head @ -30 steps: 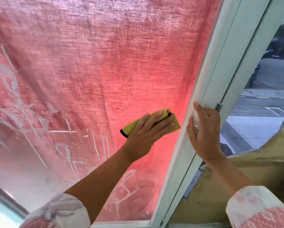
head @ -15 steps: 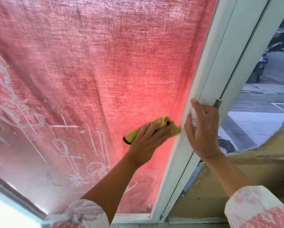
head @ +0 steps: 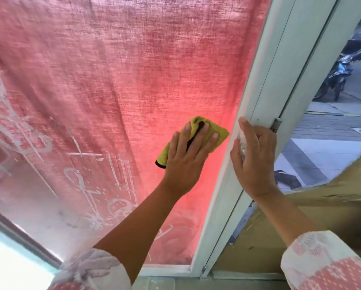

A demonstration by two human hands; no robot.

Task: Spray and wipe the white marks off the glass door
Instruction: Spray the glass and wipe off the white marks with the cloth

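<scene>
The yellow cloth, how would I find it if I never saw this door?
Look at the big glass door with red fabric behind, then its right side by the white frame. The left hand presses the yellow cloth flat there; it is the only yellow thing, with a black edge.

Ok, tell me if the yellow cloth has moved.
Yes: the cloth dipped, then slid back up the glass, judged against the frame's latch.
</scene>
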